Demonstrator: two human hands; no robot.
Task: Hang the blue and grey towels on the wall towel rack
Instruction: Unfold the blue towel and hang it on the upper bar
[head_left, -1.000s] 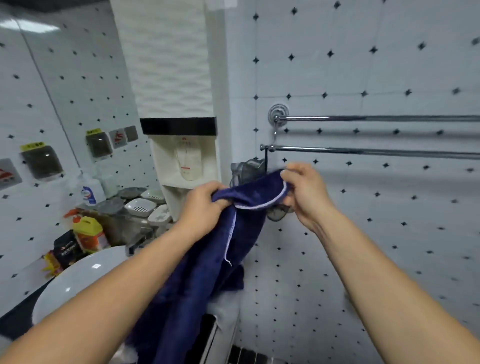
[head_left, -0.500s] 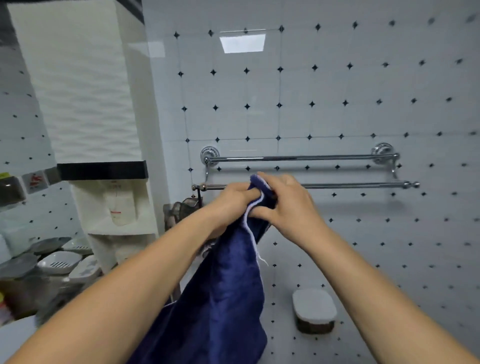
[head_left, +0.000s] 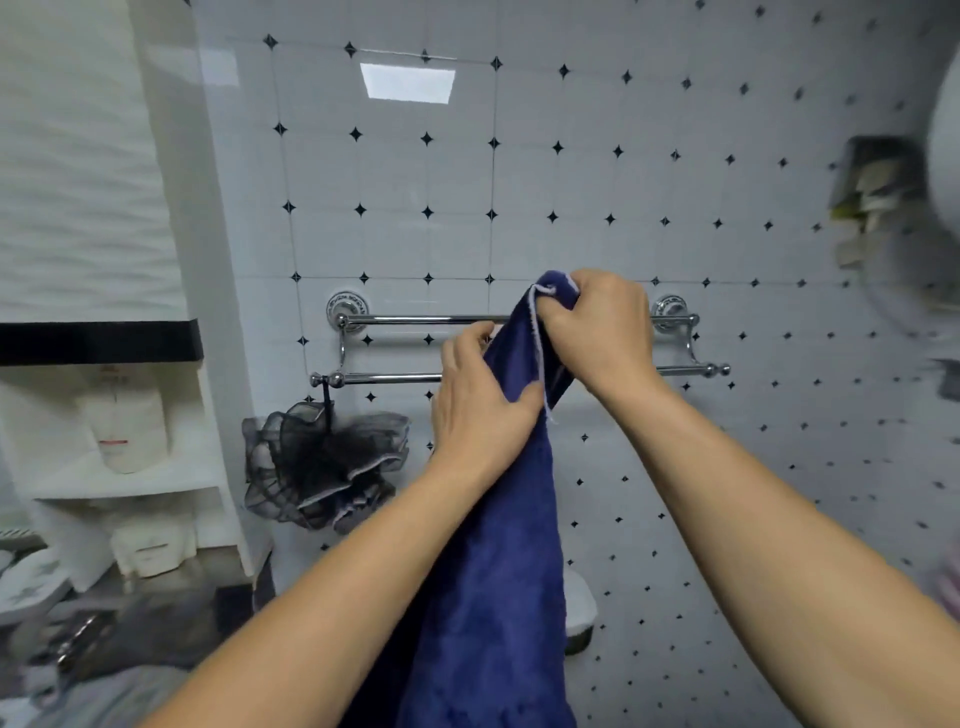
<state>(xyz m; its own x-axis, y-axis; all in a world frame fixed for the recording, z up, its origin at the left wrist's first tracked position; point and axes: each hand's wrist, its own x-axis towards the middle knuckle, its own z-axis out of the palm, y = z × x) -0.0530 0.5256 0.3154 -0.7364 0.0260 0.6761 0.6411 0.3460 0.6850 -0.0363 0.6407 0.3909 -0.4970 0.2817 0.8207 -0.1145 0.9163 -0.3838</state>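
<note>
A dark blue towel (head_left: 493, 561) with a pale stitched edge hangs down between my forearms. My right hand (head_left: 597, 332) clutches its top corner, raised in front of the upper bar of the chrome double towel rack (head_left: 410, 319) on the tiled wall. My left hand (head_left: 478, 400) grips the towel a little lower, in front of the rack's lower bar (head_left: 389, 378). The towel's top covers the middle of both bars. A grey cloth (head_left: 104, 696) shows at the bottom left; whether it is the grey towel I cannot tell.
A black and grey mesh bath sponge (head_left: 317, 467) hangs from the lower bar's left end. White shelves (head_left: 130, 483) with bottles stand at the left. A small wall holder (head_left: 872, 192) sits at the upper right, and a round grey object (head_left: 579, 613) lies low behind the towel.
My view has moved closer to the rack. Both hands have lifted the towel's top from below the bars up to the upper bar, the right hand now highest.
</note>
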